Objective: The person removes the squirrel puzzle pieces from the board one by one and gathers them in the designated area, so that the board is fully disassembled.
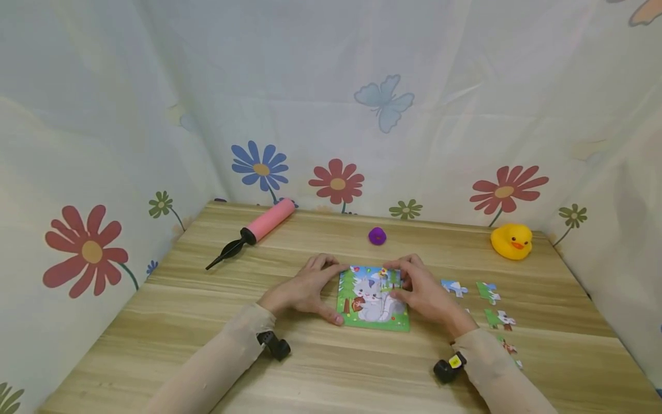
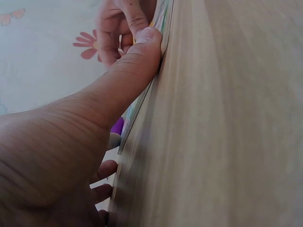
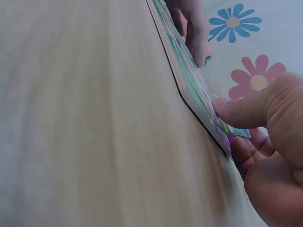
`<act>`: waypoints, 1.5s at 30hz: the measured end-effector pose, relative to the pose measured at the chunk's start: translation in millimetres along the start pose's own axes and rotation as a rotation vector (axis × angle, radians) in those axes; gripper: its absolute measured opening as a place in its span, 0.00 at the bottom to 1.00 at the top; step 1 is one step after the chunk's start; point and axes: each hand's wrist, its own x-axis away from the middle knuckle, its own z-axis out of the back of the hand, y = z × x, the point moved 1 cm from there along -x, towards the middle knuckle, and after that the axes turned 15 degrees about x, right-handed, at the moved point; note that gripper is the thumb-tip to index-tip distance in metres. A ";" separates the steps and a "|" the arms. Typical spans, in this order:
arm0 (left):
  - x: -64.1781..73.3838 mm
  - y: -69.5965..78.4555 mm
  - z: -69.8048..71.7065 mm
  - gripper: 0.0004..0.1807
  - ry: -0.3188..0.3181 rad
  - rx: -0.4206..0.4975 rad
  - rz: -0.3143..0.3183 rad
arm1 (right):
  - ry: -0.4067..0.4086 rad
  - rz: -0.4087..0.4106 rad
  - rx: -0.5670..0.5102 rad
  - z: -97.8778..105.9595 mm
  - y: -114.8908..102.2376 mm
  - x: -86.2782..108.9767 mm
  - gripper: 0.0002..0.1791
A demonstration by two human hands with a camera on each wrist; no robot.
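A square jigsaw puzzle (image 1: pixel 373 307) with a grey squirrel picture lies flat on the wooden table. My left hand (image 1: pixel 310 287) holds its left side, thumb at the lower left edge and index finger at the upper left corner. At the upper right of the picture, my right hand (image 1: pixel 421 287) pinches a puzzle piece (image 3: pixel 240 133) between thumb and fingers. In the right wrist view this piece tilts up from the board, and its far part is hidden by the fingers. The left thumb (image 2: pixel 137 59) presses along the board's edge in the left wrist view.
Several loose puzzle pieces (image 1: pixel 488 292) are scattered to the right of my right hand. A yellow rubber duck (image 1: pixel 511 241) sits at the back right, a small purple ring-like object (image 1: pixel 377 236) behind the puzzle. At the back left lies a pink hand pump (image 1: pixel 270 221) with a black nozzle.
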 end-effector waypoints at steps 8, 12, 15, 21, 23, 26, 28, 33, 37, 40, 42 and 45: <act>1.3 2.6 0.4 0.68 0.000 0.019 0.009 | 0.015 -0.016 -0.022 -0.8 -1.3 -1.0 0.32; 2.0 3.0 0.3 0.68 0.001 0.021 0.011 | 0.021 -0.019 -0.024 -1.8 -1.0 -0.9 0.32; 2.3 3.5 0.6 0.68 -0.001 0.023 0.013 | 0.023 -0.021 -0.034 -2.2 -0.9 -0.6 0.32; 2.0 2.9 1.0 0.69 -0.005 0.020 0.014 | 0.030 -0.015 -0.050 -3.2 -0.8 -0.4 0.33; 1.1 1.6 0.4 0.69 -0.006 0.010 0.012 | 0.034 -0.003 -0.055 -3.2 -1.0 -0.6 0.33; 0.5 0.7 0.1 0.69 -0.011 0.001 0.010 | 0.037 0.019 -0.055 -3.5 -1.2 -1.2 0.33; 0.3 0.8 0.2 0.69 -0.011 0.000 0.011 | 0.041 0.023 -0.048 -3.8 -0.8 -1.6 0.33; 0.4 2.6 1.3 0.69 -0.008 0.000 0.006 | 0.051 0.027 -0.030 -4.3 0.1 -1.9 0.33; 0.2 2.7 1.8 0.69 -0.008 -0.011 0.003 | 0.057 0.043 -0.021 -3.8 -1.0 -1.9 0.32; -0.1 2.6 2.1 0.69 -0.009 -0.013 0.001 | 0.056 0.045 -0.013 -3.7 -1.4 -2.4 0.32; -0.1 2.6 2.3 0.69 -0.008 -0.013 0.000 | 0.051 0.041 -0.010 -3.8 -1.3 -2.6 0.32; 0.1 2.6 2.0 0.69 -0.008 -0.013 0.002 | 0.039 0.028 -0.011 -3.6 -1.4 -2.2 0.32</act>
